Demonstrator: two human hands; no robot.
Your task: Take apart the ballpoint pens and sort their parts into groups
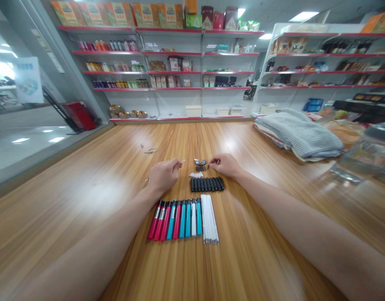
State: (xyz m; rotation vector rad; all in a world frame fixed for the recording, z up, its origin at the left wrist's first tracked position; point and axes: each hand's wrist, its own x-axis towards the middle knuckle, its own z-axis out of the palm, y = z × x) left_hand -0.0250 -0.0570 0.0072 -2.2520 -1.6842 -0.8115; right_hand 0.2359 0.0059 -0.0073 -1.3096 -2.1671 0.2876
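My left hand (164, 174) is closed in a pinch on a thin pen refill (184, 160), its tip pointing right; most of it is hidden by the fingers. To the right, my right hand (225, 164) pinches a small dark piece (208, 166), too small to name. Between the hands lie shiny metal pieces (200, 162), a row of small dark parts (200, 168) and several small white parts (196, 175). Nearer are black sleeves (207, 184) in a row. Closest to me lie red, teal and white pen barrels (174, 220) beside white refills (210, 219).
A metal ring-like piece (151, 151) and a tiny silver piece (141, 146) lie farther left on the wooden table (110, 217). Folded striped cloth (300, 133) and a clear container (364, 152) stand at right. Stocked shelves (172, 73) line the back.
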